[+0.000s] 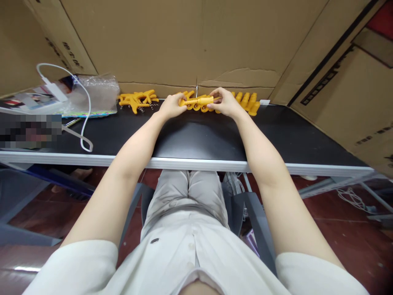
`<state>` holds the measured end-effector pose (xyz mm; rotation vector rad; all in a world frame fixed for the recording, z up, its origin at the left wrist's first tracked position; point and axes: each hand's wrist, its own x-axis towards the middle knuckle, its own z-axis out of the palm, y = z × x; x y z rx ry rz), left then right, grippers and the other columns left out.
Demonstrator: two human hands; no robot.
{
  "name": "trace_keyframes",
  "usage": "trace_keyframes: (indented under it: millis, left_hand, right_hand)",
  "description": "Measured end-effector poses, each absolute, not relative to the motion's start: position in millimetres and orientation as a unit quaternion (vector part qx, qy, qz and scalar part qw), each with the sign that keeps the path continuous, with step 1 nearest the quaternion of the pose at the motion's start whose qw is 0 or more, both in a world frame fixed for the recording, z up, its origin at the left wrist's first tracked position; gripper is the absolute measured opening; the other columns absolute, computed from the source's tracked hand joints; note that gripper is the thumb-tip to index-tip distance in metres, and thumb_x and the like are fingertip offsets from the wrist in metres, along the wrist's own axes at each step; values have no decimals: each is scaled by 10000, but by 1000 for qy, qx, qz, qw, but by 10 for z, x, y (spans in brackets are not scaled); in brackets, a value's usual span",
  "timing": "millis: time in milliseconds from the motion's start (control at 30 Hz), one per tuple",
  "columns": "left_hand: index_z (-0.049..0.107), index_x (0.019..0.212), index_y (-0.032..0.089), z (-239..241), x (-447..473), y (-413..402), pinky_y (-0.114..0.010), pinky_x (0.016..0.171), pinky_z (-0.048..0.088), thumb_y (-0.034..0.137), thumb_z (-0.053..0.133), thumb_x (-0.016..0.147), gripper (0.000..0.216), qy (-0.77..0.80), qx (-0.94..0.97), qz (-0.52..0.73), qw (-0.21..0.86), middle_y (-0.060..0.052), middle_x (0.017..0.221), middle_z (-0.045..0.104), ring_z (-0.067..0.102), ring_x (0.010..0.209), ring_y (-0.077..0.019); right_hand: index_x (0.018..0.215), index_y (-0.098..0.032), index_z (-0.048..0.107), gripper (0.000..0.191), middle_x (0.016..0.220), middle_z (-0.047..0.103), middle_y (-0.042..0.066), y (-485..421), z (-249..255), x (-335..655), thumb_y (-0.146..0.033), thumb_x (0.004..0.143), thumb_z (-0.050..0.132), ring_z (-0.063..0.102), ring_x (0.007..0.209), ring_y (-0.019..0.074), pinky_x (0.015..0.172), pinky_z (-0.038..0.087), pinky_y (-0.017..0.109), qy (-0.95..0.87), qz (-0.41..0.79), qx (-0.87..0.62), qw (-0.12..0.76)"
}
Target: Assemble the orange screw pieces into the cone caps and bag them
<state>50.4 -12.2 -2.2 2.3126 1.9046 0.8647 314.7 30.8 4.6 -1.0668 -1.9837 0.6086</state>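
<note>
Pale shirt (pixel 172 262) fills the bottom of the frame, with light trousers (pixel 175 188) above it at lower centre and a grey chair (pixel 254 223) on both sides. From there two bare arms stretch up to the dark surface (pixel 196 141), whose silver edge (pixel 199 164) crosses the middle of the frame.

Just above the frame's centre, a yellow piece (pixel 205 100) lies level between the two hands. Its left part is thin and ribbed, its right part thicker. The left hand (pixel 172 106) has its fingers clamped on the ribbed end; the right hand (pixel 226 102) has its thumb and fingers closed on the thick end.

Behind and below the piece runs a row of yellow cones (pixel 254 107), partly hidden by the hands and reaching right of them. Left of the left hand, branched yellow parts (pixel 134 101) lie in a heap. At the left of the frame sit a clear bag (pixel 98 92) and a looping white cable (pixel 89 98). Cardboard (pixel 172 41) stands across the top.
</note>
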Motion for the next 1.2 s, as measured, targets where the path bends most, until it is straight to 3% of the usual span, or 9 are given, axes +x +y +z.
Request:
trace_keyframes:
  millis: [167, 300, 500, 600, 767, 900, 1067, 1200]
  left_hand:
    - [761, 1301, 200, -34, 487, -116, -462, 1094, 536, 282, 678, 896, 422, 581, 757, 298, -1, -96, 1102, 795, 731, 1156, -341]
    - [755, 1296, 229, -42, 489, -111, -461, 1092, 536, 293, 685, 900, 407, 581, 754, 307, -7, -86, 1079, 792, 730, 1153, -345]
    - [751, 1288, 242, -32, 485, -135, -451, 1083, 546, 277, 671, 896, 402, 592, 747, 302, -18, -88, 1094, 794, 711, 1143, -339]
    - [754, 1306, 259, -9, 489, -168, -455, 1076, 555, 284, 657, 903, 415, 594, 749, 293, -27, -97, 1109, 802, 714, 1149, -348]
    - [749, 1336, 277, 15, 515, -193, -460, 1082, 558, 301, 650, 910, 438, 581, 753, 307, -34, -92, 1102, 818, 719, 1176, -354]
    - [749, 1362, 260, 38, 561, -232, -463, 1093, 559, 300, 661, 911, 462, 588, 750, 302, -30, -98, 1134, 823, 728, 1211, -359]
    - [729, 1418, 235, 80, 612, -304, -486, 1138, 538, 285, 652, 952, 475, 619, 738, 270, -18, -128, 1245, 809, 723, 1271, -375]
    - [740, 1395, 235, 50, 576, -267, -485, 1131, 542, 294, 656, 951, 456, 618, 738, 268, -29, -128, 1232, 809, 720, 1269, -378]
  right_hand:
    - [1019, -215, 683, 414, 999, 747, 74, 248, 71, 3121, -480, 879, 967, 802, 1013, 267, 997, 698, 472, -748, 284, -435, 412]
    - [967, -224, 646, 455, 907, 708, 54, 247, 55, 3103, -622, 966, 865, 820, 883, 241, 891, 716, 418, -721, 329, -445, 416]
    - [1132, -231, 675, 421, 983, 767, 38, 195, 90, 3170, -436, 903, 963, 815, 845, 208, 846, 705, 375, -722, 377, -437, 381]
    - [1055, -217, 693, 395, 890, 770, 47, 92, 154, 3164, -496, 926, 941, 803, 799, 205, 816, 695, 354, -708, 396, -452, 372]
    - [942, -193, 722, 689, 605, 638, 37, 61, 148, 3074, -880, 967, 670, 757, 663, 231, 704, 683, 361, -669, 427, -482, 371]
    - [980, -184, 759, 823, 524, 582, 25, 135, 77, 3038, -966, 977, 502, 729, 601, 235, 660, 683, 366, -645, 432, -514, 366]
    - [970, -194, 709, 674, 637, 684, 36, 54, 141, 3099, -860, 1011, 613, 673, 515, 166, 516, 586, 266, -636, 497, -505, 307]
    - [1045, -198, 658, 313, 869, 802, 47, -71, 214, 3156, -398, 1000, 894, 747, 635, 137, 604, 617, 234, -640, 521, -464, 322]
